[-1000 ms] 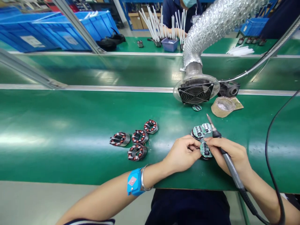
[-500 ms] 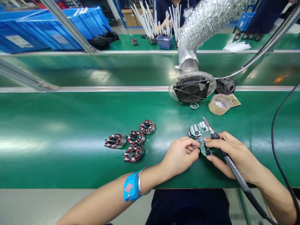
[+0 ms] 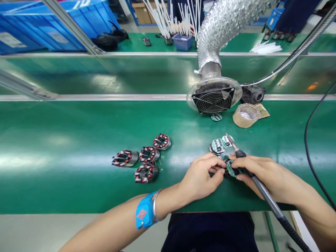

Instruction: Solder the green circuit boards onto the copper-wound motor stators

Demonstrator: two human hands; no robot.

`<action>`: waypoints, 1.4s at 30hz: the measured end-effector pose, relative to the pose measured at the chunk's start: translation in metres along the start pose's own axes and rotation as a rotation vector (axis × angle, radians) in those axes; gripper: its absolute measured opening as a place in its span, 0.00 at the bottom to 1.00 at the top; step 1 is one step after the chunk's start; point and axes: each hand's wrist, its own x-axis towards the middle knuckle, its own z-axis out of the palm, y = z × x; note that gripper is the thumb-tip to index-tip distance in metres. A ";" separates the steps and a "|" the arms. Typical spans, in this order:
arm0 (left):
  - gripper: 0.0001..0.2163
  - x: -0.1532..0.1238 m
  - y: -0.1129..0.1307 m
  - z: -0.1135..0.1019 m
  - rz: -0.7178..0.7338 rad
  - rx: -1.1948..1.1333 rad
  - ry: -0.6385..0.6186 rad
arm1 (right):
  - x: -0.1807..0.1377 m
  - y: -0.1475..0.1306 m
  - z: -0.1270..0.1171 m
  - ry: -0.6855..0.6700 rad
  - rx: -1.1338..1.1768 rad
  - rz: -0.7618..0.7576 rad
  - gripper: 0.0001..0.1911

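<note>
My right hand holds a soldering iron, its tip pointing up and away to the left. The same hand's thumb and finger grip a round green circuit board. Dark parts of a motor stator show at the board's left edge, mostly hidden. My left hand has its fingertips pinched at that left edge. Just beyond sits another round circuit board on a stator, touching a smaller whitish board. The iron's tip passes in front of the smaller board. A blue wrist strap circles my left wrist.
Several motor stators stand left of my hands. A fume extractor fan on a foil duct hangs ahead, with one round board below. Right of it is a tan round container. A black cable hangs at right.
The board in my fingers has shifted slightly right and tilted, and dark stator parts now show at its left edge. The view has moved a little; both hands keep their grip.
</note>
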 end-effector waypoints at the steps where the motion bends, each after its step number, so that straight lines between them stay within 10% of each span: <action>1: 0.06 0.000 -0.001 0.000 0.004 0.000 0.002 | 0.000 0.001 0.001 0.000 -0.011 0.004 0.17; 19: 0.06 0.001 -0.005 0.000 0.000 0.066 0.043 | -0.003 0.000 0.008 -0.039 -0.207 -0.049 0.15; 32: 0.06 -0.002 -0.008 -0.001 0.051 0.041 0.013 | -0.008 0.016 0.030 0.245 0.044 -0.123 0.14; 42: 0.16 -0.003 0.004 -0.005 0.497 0.484 -0.074 | -0.010 0.024 0.036 0.282 0.209 0.046 0.22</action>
